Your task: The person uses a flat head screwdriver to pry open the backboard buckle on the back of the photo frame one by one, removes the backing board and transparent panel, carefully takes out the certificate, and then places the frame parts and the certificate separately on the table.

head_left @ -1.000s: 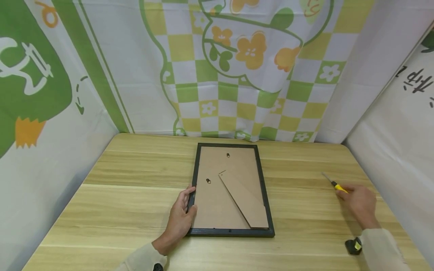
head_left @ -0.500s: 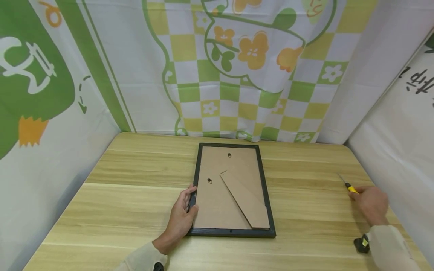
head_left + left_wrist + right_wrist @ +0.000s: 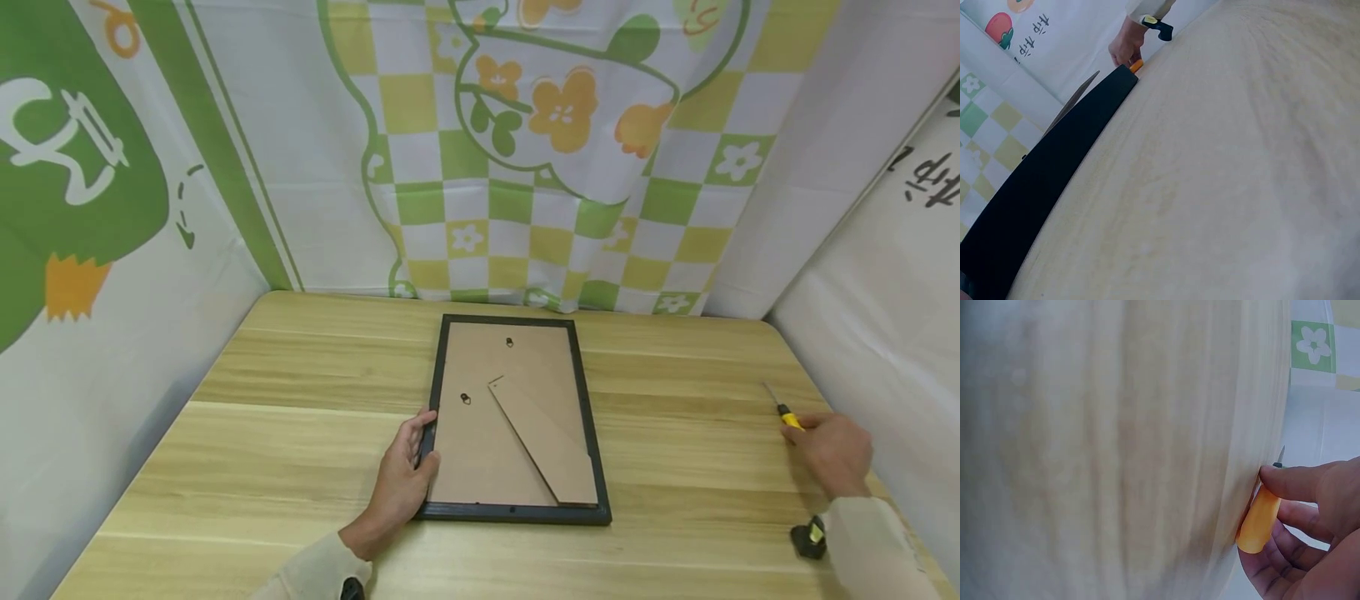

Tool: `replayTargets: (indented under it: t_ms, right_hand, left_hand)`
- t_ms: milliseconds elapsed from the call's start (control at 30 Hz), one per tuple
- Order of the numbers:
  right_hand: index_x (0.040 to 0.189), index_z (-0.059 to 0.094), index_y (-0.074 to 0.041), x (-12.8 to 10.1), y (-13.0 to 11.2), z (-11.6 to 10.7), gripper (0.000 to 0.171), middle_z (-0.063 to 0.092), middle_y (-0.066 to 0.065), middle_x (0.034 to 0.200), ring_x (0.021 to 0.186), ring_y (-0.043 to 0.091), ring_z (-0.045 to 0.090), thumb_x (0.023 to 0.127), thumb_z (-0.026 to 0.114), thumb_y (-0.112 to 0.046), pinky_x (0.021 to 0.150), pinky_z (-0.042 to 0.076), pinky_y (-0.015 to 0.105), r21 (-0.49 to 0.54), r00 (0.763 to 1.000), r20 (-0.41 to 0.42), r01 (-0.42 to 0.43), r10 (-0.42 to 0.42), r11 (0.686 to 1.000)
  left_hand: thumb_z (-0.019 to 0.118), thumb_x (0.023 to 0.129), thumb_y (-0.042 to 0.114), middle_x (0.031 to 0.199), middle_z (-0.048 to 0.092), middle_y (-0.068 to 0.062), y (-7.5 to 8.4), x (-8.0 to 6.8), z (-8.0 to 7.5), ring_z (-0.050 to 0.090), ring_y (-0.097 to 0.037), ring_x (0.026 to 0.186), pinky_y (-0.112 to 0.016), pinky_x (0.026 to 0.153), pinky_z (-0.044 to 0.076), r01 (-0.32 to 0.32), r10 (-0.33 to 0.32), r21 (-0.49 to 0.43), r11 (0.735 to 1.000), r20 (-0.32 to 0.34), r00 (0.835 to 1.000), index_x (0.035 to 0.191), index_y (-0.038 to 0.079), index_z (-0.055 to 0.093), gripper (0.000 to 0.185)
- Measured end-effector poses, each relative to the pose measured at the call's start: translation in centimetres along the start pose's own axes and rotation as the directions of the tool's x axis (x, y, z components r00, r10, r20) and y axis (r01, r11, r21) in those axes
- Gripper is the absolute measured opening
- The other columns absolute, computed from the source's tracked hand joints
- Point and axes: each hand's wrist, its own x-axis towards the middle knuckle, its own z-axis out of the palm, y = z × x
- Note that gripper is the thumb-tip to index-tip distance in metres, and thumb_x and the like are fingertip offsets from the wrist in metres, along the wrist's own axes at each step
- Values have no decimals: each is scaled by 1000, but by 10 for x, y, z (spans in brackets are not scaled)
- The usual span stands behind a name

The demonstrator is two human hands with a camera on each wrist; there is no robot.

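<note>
A black-edged picture frame (image 3: 517, 514) lies face down on the wooden table, its brown backing board (image 3: 480, 458) upward. My left hand (image 3: 400, 483) grips its left edge near the lower corner, thumb over the rim. A folding easel leg (image 3: 551, 454) slants across the board, which also bears two small hanging hooks, one a hanger (image 3: 465, 398) at the left. Off to the right, my right hand (image 3: 834, 450) holds a yellow-handled screwdriver (image 3: 1259, 520) low at the tabletop, its thin metal tip pointing away. In the left wrist view, the frame's dark side (image 3: 1041, 169) stands along the table.
The wooden table (image 3: 285, 467) has rounded back corners. A checkered, flower-printed curtain (image 3: 517, 217) hangs along its back edge, and white printed cloth walls close off the left side (image 3: 127, 400) and the right side (image 3: 885, 308).
My right hand has moved to the right with the screwdriver, away from the picture frame. The left hand stays at the frame's left edge, and the view has shifted slightly.
</note>
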Motion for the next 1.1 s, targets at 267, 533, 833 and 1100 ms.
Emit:
replayTargets:
  t_ms: [267, 533, 833, 1100]
  right_hand:
    - [106, 68, 9, 0, 0, 1, 36, 65, 31, 110, 103, 55, 55, 86, 72, -20, 86, 45, 58, 27, 999, 18, -29, 29, 999]
    - [109, 67, 10, -1, -2, 1, 40, 64, 32, 112, 105, 55, 55, 86, 71, -23, 85, 47, 58, 7, 999, 31, -39, 38, 999]
    - [112, 64, 11, -2, -4, 0, 45, 62, 33, 116, 108, 57, 53, 87, 71, -25, 86, 47, 59, -7, 999, 33, -38, 38, 999]
    - [114, 63, 11, -7, -9, -8, 50, 65, 32, 112, 101, 58, 55, 88, 65, -33, 75, 47, 54, -22, 1000, -13, -12, 11, 1000]
  left_hand:
    - [47, 93, -10, 163, 21, -19, 0, 0, 0, 17, -33, 151, -50, 122, 18, 7, -7, 3, 1000, 1, 1000, 144, 3, 40, 53]
    - [47, 93, -11, 162, 22, -20, 0, -1, 0, 19, -34, 151, -49, 121, 19, -1, 1, -3, 1000, -4, 1000, 143, 2, 40, 52]
    - [47, 93, -11, 163, 20, -18, -1, -1, -1, 19, -33, 151, -48, 122, 18, 8, -8, -6, 1000, -1, 1000, 143, 2, 40, 52]
    - [46, 93, -10, 164, 19, -17, 0, -1, 0, 19, -33, 151, -49, 122, 18, 18, -18, -8, 1000, -1, 1000, 144, 3, 39, 53]
